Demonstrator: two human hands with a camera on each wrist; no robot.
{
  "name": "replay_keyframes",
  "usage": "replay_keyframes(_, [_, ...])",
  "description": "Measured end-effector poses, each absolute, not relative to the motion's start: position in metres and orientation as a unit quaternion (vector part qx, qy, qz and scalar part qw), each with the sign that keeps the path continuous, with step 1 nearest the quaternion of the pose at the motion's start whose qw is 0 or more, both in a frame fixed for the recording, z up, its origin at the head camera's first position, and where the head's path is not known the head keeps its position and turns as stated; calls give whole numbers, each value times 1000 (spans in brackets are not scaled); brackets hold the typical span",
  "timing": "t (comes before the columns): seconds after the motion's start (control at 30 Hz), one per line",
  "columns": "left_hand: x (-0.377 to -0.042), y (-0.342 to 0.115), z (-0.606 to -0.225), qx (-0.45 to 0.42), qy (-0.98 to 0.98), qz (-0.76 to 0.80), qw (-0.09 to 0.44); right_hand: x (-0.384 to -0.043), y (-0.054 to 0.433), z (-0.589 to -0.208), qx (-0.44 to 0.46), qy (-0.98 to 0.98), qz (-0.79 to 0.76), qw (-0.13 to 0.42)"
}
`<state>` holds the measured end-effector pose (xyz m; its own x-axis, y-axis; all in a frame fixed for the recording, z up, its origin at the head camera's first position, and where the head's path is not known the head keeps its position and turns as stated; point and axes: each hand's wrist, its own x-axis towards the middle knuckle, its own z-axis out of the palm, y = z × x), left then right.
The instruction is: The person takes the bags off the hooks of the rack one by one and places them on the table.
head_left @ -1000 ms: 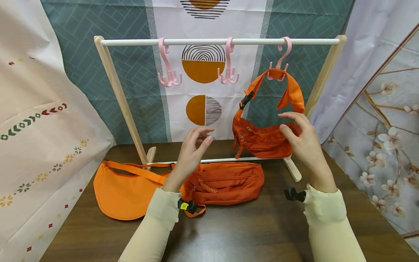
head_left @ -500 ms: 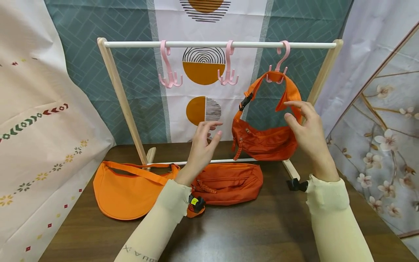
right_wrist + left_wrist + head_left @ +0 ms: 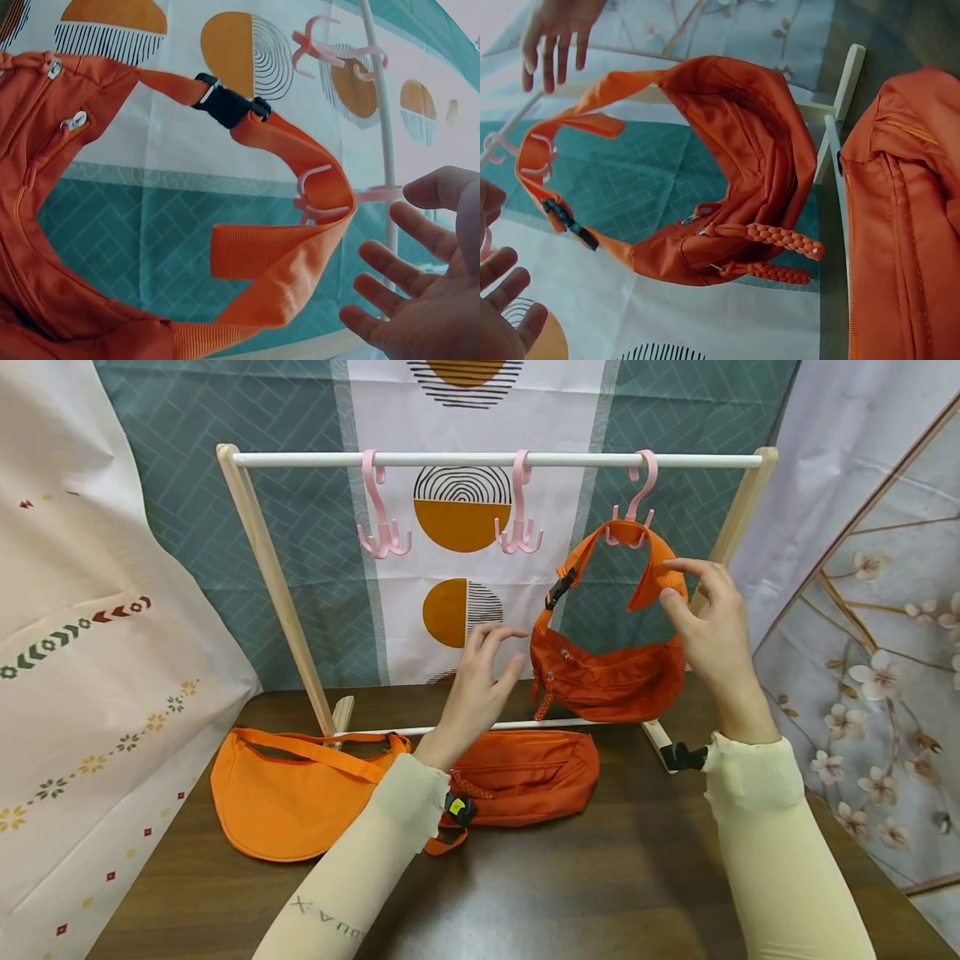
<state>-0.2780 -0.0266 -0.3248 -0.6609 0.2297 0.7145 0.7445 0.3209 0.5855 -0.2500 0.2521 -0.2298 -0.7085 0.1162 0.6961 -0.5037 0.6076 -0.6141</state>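
A red-orange waist bag (image 3: pixel 618 681) hangs by its orange strap (image 3: pixel 585 556) from the rightmost pink hook (image 3: pixel 641 497). The strap's loose end droops inside the loop, and a black buckle (image 3: pixel 225 103) sits on its other side. My right hand (image 3: pixel 718 635) is raised at the strap's right side, fingers spread; the right wrist view shows a gap between fingers and strap. Left of the hanging bag, my left hand (image 3: pixel 480 685) hovers with thumb and fingers apart, holding nothing. In the left wrist view, braided zipper pulls (image 3: pixel 784 238) dangle from the bag.
Two more pink hooks (image 3: pixel 385 531) hang along the white rail (image 3: pixel 450 460) of a wooden-legged rack. On the brown table (image 3: pixel 570 893) lie another red-orange waist bag (image 3: pixel 532 777) and a bright orange shoulder bag (image 3: pixel 281 810), partly behind my left forearm. Patterned cloths surround the table.
Both hands have risen; the left also moved right toward the hanging bag, the right up along its strap. The bag stays hung on the hook.
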Motion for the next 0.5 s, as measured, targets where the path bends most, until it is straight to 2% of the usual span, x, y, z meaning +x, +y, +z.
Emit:
replay_keyframes(0.23, [-284,-18,-316,-334,-767,-480,264,-256,253,-222,127,-814,421,381])
replay_keyframes(0.5, [-289,-10,-307,-339,-754,-490,275,-260,256,-212,163,-823,404,365])
